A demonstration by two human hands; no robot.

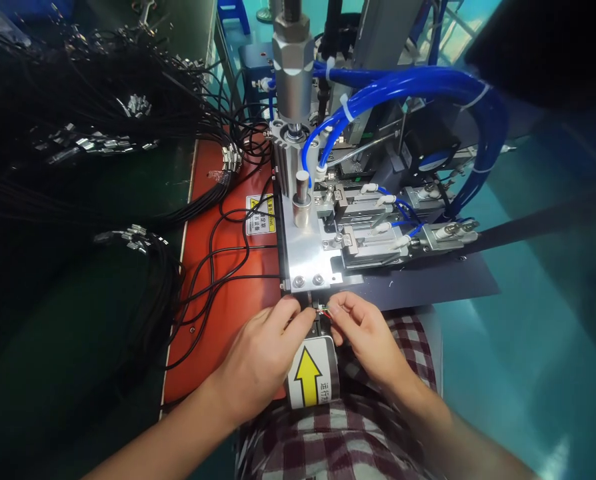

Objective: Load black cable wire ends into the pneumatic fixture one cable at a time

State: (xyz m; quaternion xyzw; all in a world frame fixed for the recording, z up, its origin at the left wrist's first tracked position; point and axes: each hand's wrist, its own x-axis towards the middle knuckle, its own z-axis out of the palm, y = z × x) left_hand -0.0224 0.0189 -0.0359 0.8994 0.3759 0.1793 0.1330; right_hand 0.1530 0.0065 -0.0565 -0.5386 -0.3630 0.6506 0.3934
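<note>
Nearest: under our wrists we see one curved label with one yellow arrow (pixel 308 381), just below both hands.
Left hand: our left hand (pixel 264 353) is closed, thumb and forefinger pinched at the wire end (pixel 322 311).
Right hand: our right hand (pixel 364 335) is closed too, fingertips gripping the same wire end from the other side.
Wire end: between the two hands, right at the near edge of the metal plate (pixel 303 250).
Room: beyond the fingertips the plate's edge leaves us little space; the orange mat (pixel 218 293) left of the left hand lies open, crossed by loose black cables (pixel 213 257).
Far: we count one silver cylinder (pixel 292 73) and one bundle of blue hoses (pixel 428 83) above the hands.
</note>
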